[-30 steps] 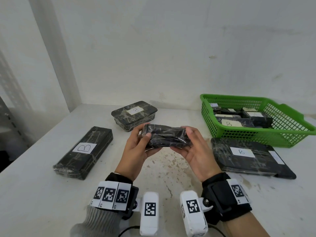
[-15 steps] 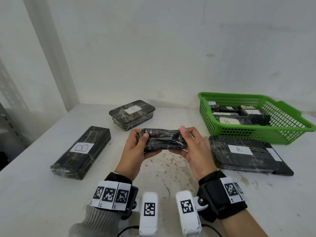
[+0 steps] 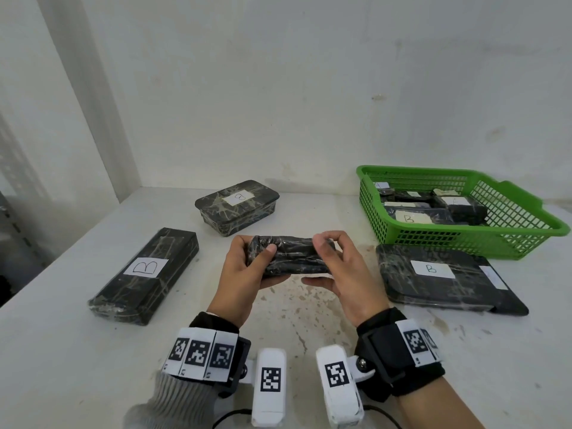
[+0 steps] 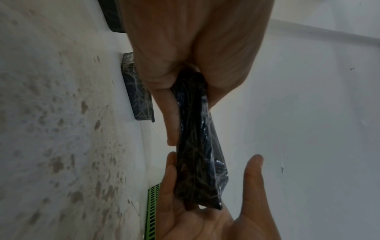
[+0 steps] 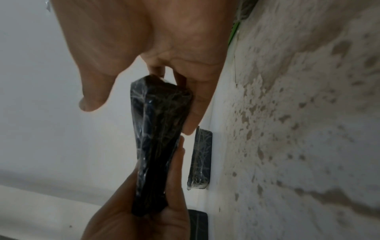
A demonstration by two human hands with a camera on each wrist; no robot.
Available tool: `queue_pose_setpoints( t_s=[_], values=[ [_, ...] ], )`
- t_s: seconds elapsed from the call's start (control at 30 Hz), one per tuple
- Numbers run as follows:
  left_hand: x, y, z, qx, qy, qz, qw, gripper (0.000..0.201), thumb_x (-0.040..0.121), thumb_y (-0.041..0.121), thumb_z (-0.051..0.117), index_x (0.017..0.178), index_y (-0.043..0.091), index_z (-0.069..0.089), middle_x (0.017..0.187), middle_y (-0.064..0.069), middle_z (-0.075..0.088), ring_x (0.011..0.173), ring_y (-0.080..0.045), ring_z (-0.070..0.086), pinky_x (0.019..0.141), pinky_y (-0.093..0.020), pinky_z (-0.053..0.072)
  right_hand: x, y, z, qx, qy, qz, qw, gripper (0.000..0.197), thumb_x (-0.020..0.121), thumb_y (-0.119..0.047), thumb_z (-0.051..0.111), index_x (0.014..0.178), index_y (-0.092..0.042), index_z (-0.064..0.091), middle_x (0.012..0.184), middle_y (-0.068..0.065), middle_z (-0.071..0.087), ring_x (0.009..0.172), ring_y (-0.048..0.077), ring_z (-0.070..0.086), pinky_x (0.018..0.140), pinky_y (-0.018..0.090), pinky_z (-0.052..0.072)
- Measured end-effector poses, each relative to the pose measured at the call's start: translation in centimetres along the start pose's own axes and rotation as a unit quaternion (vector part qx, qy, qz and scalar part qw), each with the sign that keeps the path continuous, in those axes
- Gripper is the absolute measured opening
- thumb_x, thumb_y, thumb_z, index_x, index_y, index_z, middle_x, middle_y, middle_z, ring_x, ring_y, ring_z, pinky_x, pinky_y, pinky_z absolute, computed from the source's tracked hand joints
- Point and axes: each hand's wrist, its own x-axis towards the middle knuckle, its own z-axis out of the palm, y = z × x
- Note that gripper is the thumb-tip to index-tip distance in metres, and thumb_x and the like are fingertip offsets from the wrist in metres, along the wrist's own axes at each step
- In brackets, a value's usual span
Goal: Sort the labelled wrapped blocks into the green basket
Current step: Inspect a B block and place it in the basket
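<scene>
Broadly, a white, stain-speckled counter (image 3: 62,351) is carrying everything, with a plain white wall rising behind it. A green plastic mesh basket (image 3: 464,239) is sitting at the counter's back right, holding several small black wrapped blocks with white labels (image 3: 433,212); one label is reading B, the rest being too small to read surely. Just in front of the basket a wide, flat black wrapped block labelled B (image 3: 439,277) is lying flat on the counter. Well to the left of the basket a long black wrapped block labelled B (image 3: 145,274) is lying flat, angled toward the wall. Behind it, nearer the wall, a black rounded wrapped box with a white label (image 3: 236,205) is resting, its mark unclear.

Between the long block and the flat block, above the counter, a small black block wrapped in clear film (image 3: 291,255) is being held level by both hands, with no label showing on its visible faces. The left hand (image 3: 244,274) is gripping its left end, thumb on top and fingers curled beneath. The right hand (image 3: 343,274) is cupping the right end, fingers curling over and under it, while the right wrist view is showing the thumb standing off the film.
</scene>
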Motion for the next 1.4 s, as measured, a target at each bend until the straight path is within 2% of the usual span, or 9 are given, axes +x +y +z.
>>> queue_pose_setpoints(
  t_s=[0.17, 0.3, 0.47, 0.6, 0.73, 0.83, 1.03, 1.2, 1.4],
  values=[
    [-0.2, 0.5, 0.0, -0.024, -0.023, -0.025, 0.999, 0.033, 0.082, 0.023, 0.066, 0.106, 0.007, 0.049, 0.118, -0.022, 0.062, 0.1, -0.027, 0.07, 0.072, -0.037, 0.06, 0.2, 0.8, 0.0, -0.038, 0.03, -0.04, 0.998, 0.012, 0.089, -0.015, 0.068, 0.089, -0.004, 0.063, 0.085, 0.008, 0.069, 0.08, 0.017, 0.071, 0.063, 0.029, 0.058],
    [-0.1, -0.1, 0.1, -0.013, -0.017, -0.026, 0.999, 0.011, 0.095, 0.006, 0.055, 0.102, 0.006, 0.046, 0.114, -0.023, 0.06, 0.093, -0.026, 0.07, 0.07, -0.036, 0.062, 0.4, 1.0, -0.2, -0.021, 0.029, -0.031, 0.999, 0.011, 0.088, -0.011, 0.068, 0.087, -0.001, 0.064, 0.083, 0.01, 0.069, 0.078, 0.017, 0.072, 0.064, 0.028, 0.059],
    [0.1, -0.1, -0.2, 0.003, -0.017, -0.024, 1.0, 0.01, 0.097, 0.004, 0.053, 0.101, 0.007, 0.046, 0.118, -0.024, 0.059, 0.094, -0.027, 0.069, 0.069, -0.035, 0.061, 0.3, 1.1, 0.1, -0.017, 0.006, 0.001, 1.0, 0.025, 0.077, -0.026, 0.076, 0.09, -0.008, 0.063, 0.091, 0.009, 0.069, 0.085, 0.02, 0.072, 0.074, 0.034, 0.06],
    [-0.2, 0.4, 0.0, -0.023, -0.028, -0.043, 0.998, 0.011, 0.096, 0.014, 0.055, 0.101, 0.008, 0.048, 0.117, -0.023, 0.062, 0.104, -0.031, 0.067, 0.074, -0.039, 0.061, 0.6, 1.7, -0.1, -0.077, 0.069, -0.072, 0.992, 0.023, 0.079, -0.021, 0.08, 0.075, -0.007, 0.062, 0.075, 0.01, 0.063, 0.079, 0.037, 0.064, 0.081, 0.051, 0.058],
    [0.0, 0.3, 0.1, -0.019, -0.024, -0.03, 0.999, 0.008, 0.101, 0.014, 0.046, 0.101, 0.006, 0.047, 0.11, -0.019, 0.062, 0.096, -0.026, 0.068, 0.071, -0.038, 0.062, 0.7, 1.9, -0.2, -0.096, 0.083, -0.103, 0.987, 0.03, 0.079, -0.019, 0.08, 0.072, -0.001, 0.058, 0.066, 0.006, 0.055, 0.069, 0.022, 0.057, 0.075, 0.048, 0.054],
    [0.1, 0.0, 0.1, 0.0, -0.018, -0.022, 1.0, 0.007, 0.102, 0.013, 0.044, 0.097, 0.008, 0.045, 0.112, -0.021, 0.061, 0.095, -0.026, 0.068, 0.069, -0.036, 0.062, 0.7, 1.8, -0.2, -0.077, 0.051, -0.07, 0.993, 0.038, 0.075, -0.03, 0.082, 0.081, 0.0, 0.06, 0.077, 0.013, 0.061, 0.083, 0.039, 0.063, 0.084, 0.055, 0.056],
    [-0.2, 0.7, 0.0, -0.025, -0.045, -0.017, 0.999, 0.02, 0.09, 0.026, 0.057, 0.097, 0.009, 0.048, 0.109, -0.019, 0.065, 0.101, -0.029, 0.068, 0.078, -0.042, 0.061, 0.4, 0.8, 0.0, 0.005, 0.044, -0.034, 0.998, 0.05, 0.07, -0.037, 0.075, 0.089, 0.008, 0.063, 0.085, 0.016, 0.068, 0.083, 0.025, 0.069, 0.073, 0.033, 0.06],
    [-0.3, 0.4, 0.2, 0.0, -0.052, 0.003, 0.999, 0.016, 0.094, 0.011, 0.056, 0.089, 0.011, 0.041, 0.101, -0.018, 0.064, 0.09, -0.025, 0.07, 0.076, -0.042, 0.061, 0.2, 0.8, 0.1, -0.048, 0.08, -0.079, 0.993, 0.057, 0.072, -0.041, 0.075, 0.082, 0.012, 0.057, 0.085, 0.034, 0.061, 0.077, 0.032, 0.064, 0.076, 0.048, 0.057],
    [-0.2, 0.8, -0.1, -0.017, -0.058, 0.016, 0.998, 0.019, 0.083, 0.021, 0.062, 0.087, 0.014, 0.044, 0.098, -0.013, 0.064, 0.088, -0.021, 0.068, 0.073, -0.038, 0.061, 0.4, 0.6, 0.0, -0.009, 0.013, -0.036, 0.999, 0.041, 0.073, -0.045, 0.069, 0.087, -0.008, 0.065, 0.088, 0.012, 0.068, 0.089, 0.024, 0.068, 0.085, 0.04, 0.058]
  ],
)
